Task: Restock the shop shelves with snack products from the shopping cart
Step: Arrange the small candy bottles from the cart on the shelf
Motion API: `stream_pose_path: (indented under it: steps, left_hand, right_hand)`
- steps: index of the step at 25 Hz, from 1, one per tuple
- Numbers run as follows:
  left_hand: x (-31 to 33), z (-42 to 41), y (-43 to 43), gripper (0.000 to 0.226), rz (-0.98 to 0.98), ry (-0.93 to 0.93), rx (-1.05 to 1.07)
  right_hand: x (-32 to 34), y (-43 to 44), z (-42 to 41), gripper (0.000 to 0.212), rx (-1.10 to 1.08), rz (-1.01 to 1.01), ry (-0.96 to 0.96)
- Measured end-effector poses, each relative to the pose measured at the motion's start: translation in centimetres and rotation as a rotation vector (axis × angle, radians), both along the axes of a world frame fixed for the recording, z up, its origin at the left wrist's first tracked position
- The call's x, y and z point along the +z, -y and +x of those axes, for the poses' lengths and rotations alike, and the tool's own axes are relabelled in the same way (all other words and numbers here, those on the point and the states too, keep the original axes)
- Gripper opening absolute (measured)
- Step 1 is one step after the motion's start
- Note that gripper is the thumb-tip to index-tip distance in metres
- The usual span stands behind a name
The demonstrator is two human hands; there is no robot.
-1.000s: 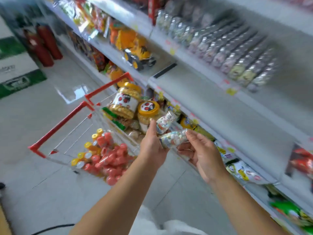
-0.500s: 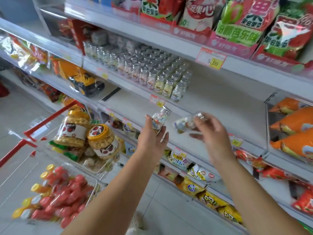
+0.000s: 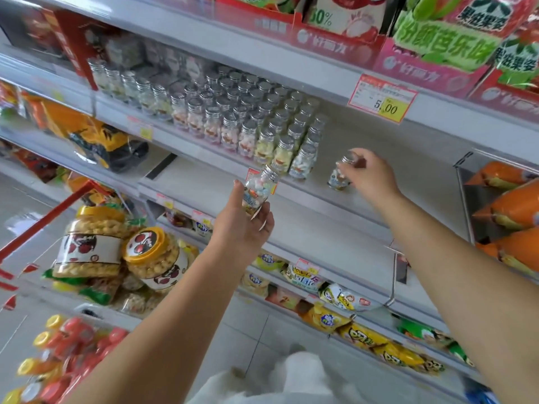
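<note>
My left hand [image 3: 243, 228] grips a small clear candy bottle [image 3: 258, 191] with a silver cap, tilted, just in front of the middle shelf's edge. My right hand [image 3: 372, 177] pinches a second candy bottle [image 3: 338, 176] by its top, upright on the grey shelf [image 3: 393, 158], a short gap to the right of the rows of matching bottles [image 3: 233, 118]. The red-framed shopping cart [image 3: 43, 223] at the lower left holds two big yellow-lidded snack jars [image 3: 151, 258] and several red and yellow capped items [image 3: 67, 345].
Red and green snack boxes [image 3: 437, 42] fill the top shelf above a 5.00 price tag [image 3: 382, 102]. Orange bags [image 3: 513, 205] lie behind a wire divider at right. A yellow toy truck [image 3: 99, 138] sits on the left shelf. Snack packets [image 3: 350, 322] line the lower shelves.
My right hand has moved forward onto the shelf and turned its bottle upright beside the rows. My left hand has risen slightly with its bottle. The view has tilted up.
</note>
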State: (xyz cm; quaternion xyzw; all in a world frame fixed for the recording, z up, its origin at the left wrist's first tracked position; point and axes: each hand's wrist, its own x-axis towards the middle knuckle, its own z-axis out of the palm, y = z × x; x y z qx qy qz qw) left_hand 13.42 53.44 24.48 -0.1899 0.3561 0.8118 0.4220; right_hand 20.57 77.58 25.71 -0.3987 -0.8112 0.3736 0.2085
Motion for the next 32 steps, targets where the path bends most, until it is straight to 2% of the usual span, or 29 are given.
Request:
stream_pose_path:
  steps: [3, 6, 12, 19, 23, 28, 32]
  left_hand:
    - [-0.6, -1.2, -1.4, 0.051, 0.018, -0.013, -0.039]
    - [-1.1, -1.8, -2.6, 0.044, 0.047, -0.016, -0.041]
    - [-2.0, -2.9, -4.1, 0.038, 0.108, -0.027, -0.023]
    - [-1.4, -4.2, -4.1, 0.044, 0.157, -0.086, -0.002]
    - [-1.3, -4.0, -4.1, 0.048, 0.158, -0.116, -0.024]
    - [-1.6, -3.1, -3.7, 0.032, 0.124, -0.116, -0.054]
    - [-1.7, -2.3, -3.7, 0.043, 0.094, -0.129, -0.094]
  right_hand:
    - [0.0, -0.4, -0.4, 0.03, -0.089, -0.315, -0.164]
    - [0.0, -1.3, -1.3, 0.021, -0.091, -0.439, -0.179]
    - [0.9, -4.1, -4.6, 0.02, -0.053, -0.393, -0.173]
    - [0.4, -9.8, -9.1, 0.022, -0.051, -0.26, -0.098]
    - [1.9, -7.8, -11.3, 0.019, -0.018, -0.323, -0.152]
    - [1.9, -7.5, -13.3, 0.021, 0.009, -0.316, -0.149]
    - [1.7, -7.6, -13.4, 0.021, -0.033, -0.297, -0.165]
